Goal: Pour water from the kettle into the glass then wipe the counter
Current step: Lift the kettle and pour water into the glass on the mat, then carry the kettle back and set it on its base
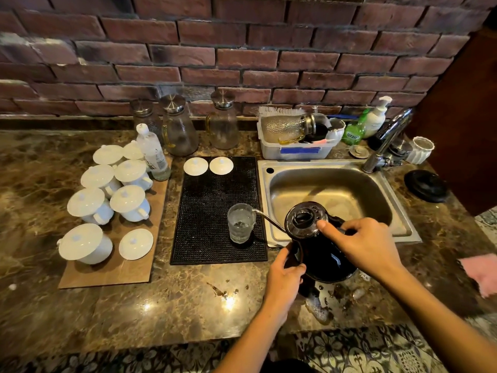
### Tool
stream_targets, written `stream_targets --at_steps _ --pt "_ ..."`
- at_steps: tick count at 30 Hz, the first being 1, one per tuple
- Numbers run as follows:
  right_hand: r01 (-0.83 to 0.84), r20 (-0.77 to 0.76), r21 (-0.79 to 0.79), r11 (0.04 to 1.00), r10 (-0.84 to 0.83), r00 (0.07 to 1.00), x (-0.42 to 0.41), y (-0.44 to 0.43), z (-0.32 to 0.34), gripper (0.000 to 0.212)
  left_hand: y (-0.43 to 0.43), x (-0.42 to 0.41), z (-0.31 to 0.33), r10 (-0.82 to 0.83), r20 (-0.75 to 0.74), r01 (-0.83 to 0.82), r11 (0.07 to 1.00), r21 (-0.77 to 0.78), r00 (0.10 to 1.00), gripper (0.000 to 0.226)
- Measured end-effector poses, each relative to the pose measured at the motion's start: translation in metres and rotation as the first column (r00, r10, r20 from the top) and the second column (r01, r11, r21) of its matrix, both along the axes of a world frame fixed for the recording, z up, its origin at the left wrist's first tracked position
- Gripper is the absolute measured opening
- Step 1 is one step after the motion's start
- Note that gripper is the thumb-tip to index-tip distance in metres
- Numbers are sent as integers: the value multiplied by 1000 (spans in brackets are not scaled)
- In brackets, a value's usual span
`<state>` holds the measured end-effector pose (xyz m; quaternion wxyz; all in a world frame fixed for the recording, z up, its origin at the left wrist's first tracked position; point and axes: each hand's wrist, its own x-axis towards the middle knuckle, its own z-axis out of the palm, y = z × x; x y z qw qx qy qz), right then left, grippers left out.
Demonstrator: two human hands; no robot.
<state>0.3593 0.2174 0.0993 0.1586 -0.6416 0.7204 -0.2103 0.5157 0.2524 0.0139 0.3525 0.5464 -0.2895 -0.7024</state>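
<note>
A black gooseneck kettle (322,254) is tilted to the left over the counter edge by the sink. Its thin spout tip reaches the rim of a clear glass (240,223), which stands on a black mat (212,200) and holds some water. My left hand (285,267) grips the kettle's lower left side from below. My right hand (360,243) grips the handle, thumb resting on the metal lid. A pink cloth (481,271) lies on the marble counter (161,305) at the far right edge.
A steel sink (330,189) with a tap lies behind the kettle. White lidded cups (126,197) fill a brown board at the left. Glass carafes (177,127), a plastic bottle, a dish tub (295,146) and soap bottles line the brick wall. Drops and wet marks spot the counter front (223,292).
</note>
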Motion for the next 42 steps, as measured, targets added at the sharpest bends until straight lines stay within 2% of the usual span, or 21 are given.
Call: stream_targets --at_steps 9,15,19,25,36,42 --pt "76 175 -32 997 -69 982 3 17 -31 68 5 19 -9 -37 46 35 999 41 998 59" --pt "170 271 -37 985 -154 950 8 33 -47 78 7 25 -18 -64 112 68 997 -33 992 59" --pt "224 424 -51 973 -182 887 13 51 -47 69 8 30 -15 -107 213 134 984 -117 971 62" --pt "370 543 -64 927 -278 793 12 71 -47 71 -1 22 -5 -174 257 230 951 -207 951 62" --pt "540 646 -94 836 -361 672 -29 100 -23 64 -2 -38 27 -188 273 289 872 -396 943 58" --pt "641 681 -101 761 -417 602 -85 125 -11 75 16 -112 37 -179 218 263 849 -458 959 50"
